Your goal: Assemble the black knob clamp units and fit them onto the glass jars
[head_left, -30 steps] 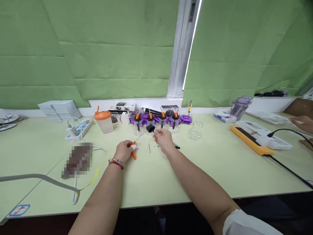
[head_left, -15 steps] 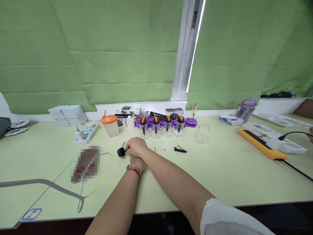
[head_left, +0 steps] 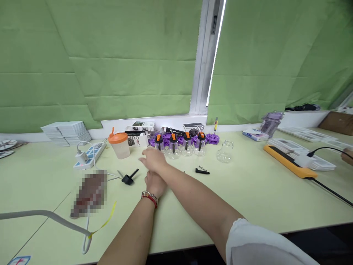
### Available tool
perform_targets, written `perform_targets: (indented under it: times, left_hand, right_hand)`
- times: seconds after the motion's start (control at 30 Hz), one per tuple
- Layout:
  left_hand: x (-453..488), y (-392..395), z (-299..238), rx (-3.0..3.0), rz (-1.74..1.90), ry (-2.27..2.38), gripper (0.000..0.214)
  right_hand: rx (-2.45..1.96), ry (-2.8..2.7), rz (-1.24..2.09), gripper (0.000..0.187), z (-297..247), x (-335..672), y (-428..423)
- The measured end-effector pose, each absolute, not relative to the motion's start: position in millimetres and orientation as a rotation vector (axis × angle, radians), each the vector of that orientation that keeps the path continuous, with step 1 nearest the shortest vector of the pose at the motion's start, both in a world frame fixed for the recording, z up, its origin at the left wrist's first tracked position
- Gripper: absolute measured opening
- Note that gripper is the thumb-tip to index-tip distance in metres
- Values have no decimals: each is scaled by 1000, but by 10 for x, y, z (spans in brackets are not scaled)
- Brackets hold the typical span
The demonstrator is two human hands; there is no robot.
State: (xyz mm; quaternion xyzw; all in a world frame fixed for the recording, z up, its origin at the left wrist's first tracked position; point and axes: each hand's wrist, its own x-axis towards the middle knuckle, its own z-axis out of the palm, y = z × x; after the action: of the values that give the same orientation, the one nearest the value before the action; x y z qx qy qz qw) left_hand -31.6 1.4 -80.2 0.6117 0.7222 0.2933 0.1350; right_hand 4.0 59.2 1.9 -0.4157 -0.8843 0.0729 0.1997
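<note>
Arms crossed at centre frame: the right hand (head_left: 153, 159), fingers loosely spread and apparently bare of anything, lies over the left hand (head_left: 154, 184), which looks curled (what's inside, I can't tell). Left of both, apart from the fingers, the black handled cup (head_left: 128, 180) rests, seemingly within easy reach. Four clear dispensers (head_left: 173, 145) line up behind, likely to leave elbow room on the pale table (head_left: 179, 228); green sheeting (head_left: 124, 48) fills the upper frame.

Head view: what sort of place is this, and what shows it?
Probably a workbench for small assembly, judging by the row of orange-topped clear bottles, the loose black handled part and the orange power strip.
</note>
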Motion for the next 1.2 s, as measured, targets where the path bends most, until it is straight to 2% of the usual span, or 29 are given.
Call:
perform_targets:
  times: [0.1,0.2,0.27,0.3,0.43,0.57,0.7,0.87,1.03,1.13,1.2]
  left_hand:
    - [-305,16,-738,1714,762,2209,34]
    - [-386,20,-670,1748,792,2225,37]
    - [-477,14,-621,1830,892,2241,35]
    - [-525,7,-596,1867,941,2260,34]
    - [-677,-38,-505,1860,974,2477,29]
    - [-762,-60,-477,1658,822,2695,28]
    - [-867,-32,-497,1543,588,2683,25]
    - [-995,-22,-515,1529,566,2691,30]
    - [-1032,-31,-517,1696,539,2667,29]
    - [-987,-20,-491,1761,710,2634,29]
    - [-886,-36,-457,1816,1093,2476,36]
  right_hand:
    - [-1235,-2399,259,46,106,228,854]
    - [-1216,-2465,279,34,117,310,978]
    - [-1199,-2437,171,26,116,299,999]
    - [-1213,-2393,101,28,122,283,1006]
    - [-1378,-2241,-32,56,170,234,1083]
    - [-1530,-2311,181,68,137,255,1184]
    - [-1505,-2304,265,60,41,284,1193]
    - [-1490,-2243,210,32,-6,272,1131]
    - [-1407,-2148,193,26,45,310,1001]
    - [-1242,-2052,213,28,172,460,856]
    - [-1128,-1975,233,32,280,632,710]
